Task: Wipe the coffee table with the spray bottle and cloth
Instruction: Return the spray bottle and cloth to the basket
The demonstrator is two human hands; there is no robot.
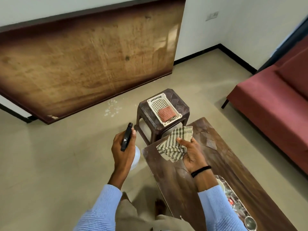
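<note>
So on the left there's a big wooden board leaning against the wall, bottom edge on the floor. Next over, the left hand is wrapped tight around the neck of the spray bottle, black trigger head pointing away from the person, pale bottle body hanging below the hand, all of it held over the floor just off the coffee table's left edge. Behind that sits a dark brown plastic stool with a white basket on top, and a reddish cloth lying in the basket. The right hand is closed on the striped cloth, thumb on top, bunched up over the far end of the coffee table; can't tell if the cloth touches the wood. Near end of the table has a tray of dishes. A maroon sofa sits far right.
</note>
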